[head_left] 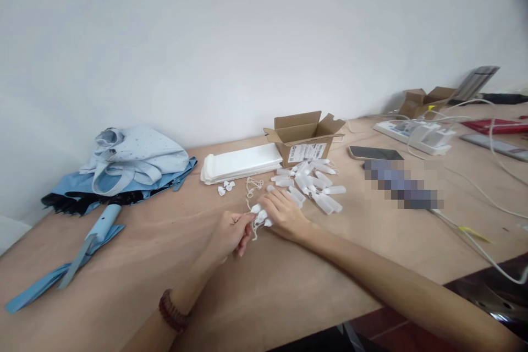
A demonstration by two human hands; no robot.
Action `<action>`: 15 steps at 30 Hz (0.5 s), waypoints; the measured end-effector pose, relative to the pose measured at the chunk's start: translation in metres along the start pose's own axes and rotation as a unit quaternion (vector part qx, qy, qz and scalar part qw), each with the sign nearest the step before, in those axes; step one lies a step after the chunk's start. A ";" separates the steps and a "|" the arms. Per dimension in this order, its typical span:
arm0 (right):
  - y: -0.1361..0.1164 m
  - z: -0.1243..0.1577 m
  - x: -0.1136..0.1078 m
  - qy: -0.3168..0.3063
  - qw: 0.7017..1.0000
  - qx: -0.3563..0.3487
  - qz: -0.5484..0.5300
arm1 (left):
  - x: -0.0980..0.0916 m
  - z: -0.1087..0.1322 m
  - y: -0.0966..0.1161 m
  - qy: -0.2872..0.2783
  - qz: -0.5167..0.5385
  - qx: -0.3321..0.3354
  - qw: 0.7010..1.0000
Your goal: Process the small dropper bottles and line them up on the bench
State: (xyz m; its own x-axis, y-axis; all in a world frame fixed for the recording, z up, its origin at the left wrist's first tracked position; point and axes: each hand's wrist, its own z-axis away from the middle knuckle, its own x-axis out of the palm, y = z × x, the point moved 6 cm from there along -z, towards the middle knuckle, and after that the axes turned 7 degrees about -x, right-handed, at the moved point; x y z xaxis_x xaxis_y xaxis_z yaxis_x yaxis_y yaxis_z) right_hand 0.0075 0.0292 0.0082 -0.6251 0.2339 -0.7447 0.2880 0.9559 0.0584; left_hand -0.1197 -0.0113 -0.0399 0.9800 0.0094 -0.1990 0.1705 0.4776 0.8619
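My left hand [231, 234] and my right hand [284, 214] meet over the wooden table [136, 264]. Both are closed around small white caps [260, 215] and a thin white string that hangs between the fingers. A pile of small translucent plastic bottles [315, 182] lies just beyond my right hand. More white string [252, 187] and a few loose white caps [226, 187] lie ahead of my left hand. A beaded bracelet [173, 312] is on my left wrist.
An open cardboard box [303, 140] and a stack of white bags [241, 164] sit behind the bottles. A blue umbrella [88, 242] and a light blue bag [136, 159] lie at left. A phone [375, 153], power strip [412, 135] and cables lie at right.
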 end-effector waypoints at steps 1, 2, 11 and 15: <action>0.002 0.001 -0.002 0.010 1.000 0.011 -0.004 | 0.001 0.001 0.000 -0.014 0.044 -0.010 0.999; 0.007 0.002 -0.003 0.015 0.999 0.032 -0.015 | 0.001 0.002 0.001 -0.028 0.086 -0.015 0.996; 0.030 0.012 0.013 -0.023 0.939 0.184 -0.290 | -0.024 0.004 0.019 -0.101 0.384 0.030 0.917; 0.021 0.006 0.010 -0.058 0.927 0.167 -0.331 | -0.029 0.006 0.022 -0.043 0.278 0.061 0.958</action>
State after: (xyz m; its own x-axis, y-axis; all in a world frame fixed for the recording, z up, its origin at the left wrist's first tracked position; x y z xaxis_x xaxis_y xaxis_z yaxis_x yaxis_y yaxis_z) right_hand 0.0116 0.0502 -0.0024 -0.6682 -0.4237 -0.6116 0.0897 0.7701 -0.6316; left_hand -0.1434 -0.0065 -0.0127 0.9271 0.1576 0.3401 -0.3736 0.3137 0.8729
